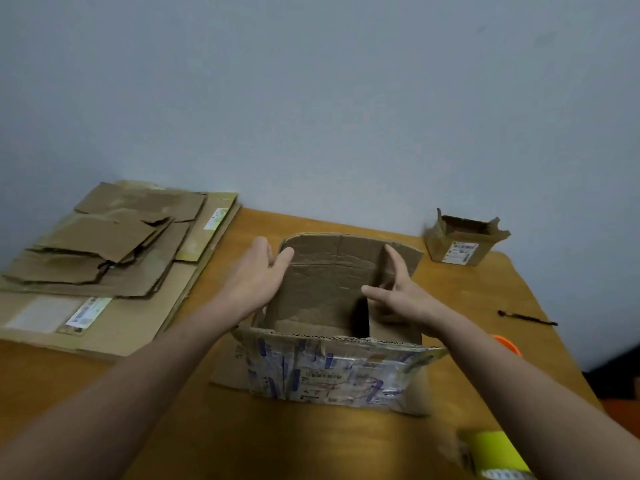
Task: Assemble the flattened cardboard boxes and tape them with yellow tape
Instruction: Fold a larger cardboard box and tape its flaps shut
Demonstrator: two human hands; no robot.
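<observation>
The cardboard box [332, 372] stands open between my hands. My left hand [254, 275], fingers straight, presses the left edge of the tall flap [332, 261]. My right hand [398, 296], thumb and forefinger spread, braces its right side, squaring the walls. The yellow tape [495, 452] lies beside my right forearm.

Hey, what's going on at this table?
A person is setting up a cardboard box in the middle of the table. The left hand is at the far flap's left edge; the right hand touches the right side flap with straight fingers. The box is open on top. Flattened cardboard lies stacked at the left; the yellow tape roll sits near the right forearm.
</observation>
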